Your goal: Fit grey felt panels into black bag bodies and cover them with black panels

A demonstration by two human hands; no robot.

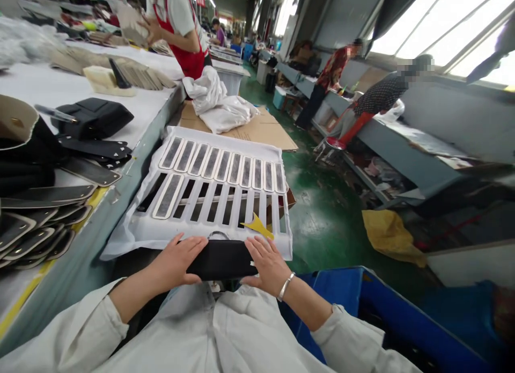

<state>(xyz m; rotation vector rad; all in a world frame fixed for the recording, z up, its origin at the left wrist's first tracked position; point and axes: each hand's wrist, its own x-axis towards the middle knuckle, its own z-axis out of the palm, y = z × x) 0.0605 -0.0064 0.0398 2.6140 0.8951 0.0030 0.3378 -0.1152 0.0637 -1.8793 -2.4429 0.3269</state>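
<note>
The left hand [177, 263] and the right hand [267, 265] hold a black rectangular leather-like panel [221, 259] between them, one at each short end. The fingers lie fairly flat over its top and the thumbs appear tucked beneath. The panel sits low in front of the person's lap, just beside the near edge of a white slotted plastic template [132, 239]. That template carries a row of grey fabric strips [223, 165], and a yellow triangular scrap [257, 225] lies on it near the right hand. A thin metal loop [219, 234] seems to rise from the panel's far edge, though the view is too small to be sure. The panel looks light, matt and not slippery. It is probably flexible with some body, so gripping both ends keeps it flat. To the left, the long white bench [48, 88] carries stacked black cut pieces [36, 233].
</note>
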